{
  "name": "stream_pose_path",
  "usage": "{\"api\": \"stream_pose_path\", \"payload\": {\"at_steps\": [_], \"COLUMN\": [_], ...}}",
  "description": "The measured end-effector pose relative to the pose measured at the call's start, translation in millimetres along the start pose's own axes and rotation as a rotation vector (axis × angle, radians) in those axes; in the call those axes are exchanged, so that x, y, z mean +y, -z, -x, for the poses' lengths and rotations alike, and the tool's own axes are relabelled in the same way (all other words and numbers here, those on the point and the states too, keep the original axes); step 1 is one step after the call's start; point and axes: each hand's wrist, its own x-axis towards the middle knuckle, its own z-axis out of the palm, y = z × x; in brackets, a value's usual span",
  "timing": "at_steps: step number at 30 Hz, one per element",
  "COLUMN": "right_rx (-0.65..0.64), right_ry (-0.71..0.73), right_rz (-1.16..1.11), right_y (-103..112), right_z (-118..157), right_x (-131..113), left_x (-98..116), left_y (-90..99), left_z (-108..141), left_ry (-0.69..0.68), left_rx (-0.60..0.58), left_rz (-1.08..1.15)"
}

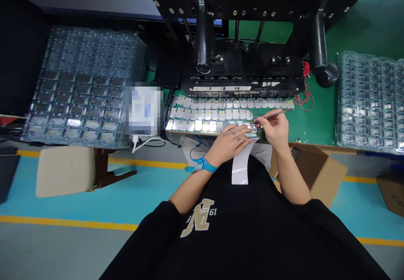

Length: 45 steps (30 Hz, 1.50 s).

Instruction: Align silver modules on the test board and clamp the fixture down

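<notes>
Green bench (304, 124), boards (254, 127) between left hand (232, 142) and right hand (275, 128) (gripping tool (282, 112)).

The stack of clear trays (372, 103) on the right runs out past the picture's edge. At the far side, the black machine (240, 2) is cut off along its top. A white box (142, 109) on the left is pixelated, its markings unreadable. The left hand (232, 141) hides part of the near row of small boards (198, 125).

One head-worn view — above the person's chest, facing forward and steeply down at the green bench (318, 124) — takes in floor below it.
</notes>
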Motion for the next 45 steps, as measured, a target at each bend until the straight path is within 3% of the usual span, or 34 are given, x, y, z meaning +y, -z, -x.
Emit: {"api": "stream_pose_path", "payload": {"at_steps": [21,28,35,45], "right_rx": [-0.013,0.165,-0.031,-0.013], "right_ry": [0.004,0.082,0.136,0.165], "right_rz": [0.014,-0.085,-0.239,-0.278], "right_y": [-1.6,-2.9,1.0,-0.3], "right_z": [0.4,8.9,34.3,44.3], "right_x": [0.0,-16.9,-55.5,-62.8], "left_x": [-1.2,-2.6,14.1,30.9], "left_y": [-0.8,1.3,20.2,30.6], "left_z": [-1.0,0.2,-0.5,-4.4], "left_ry": [0.013,-0.019,0.041,0.1], "left_rx": [-0.013,0.061,0.11,0.163], "left_rz": [0.032,0.056,0.155,0.296]}}
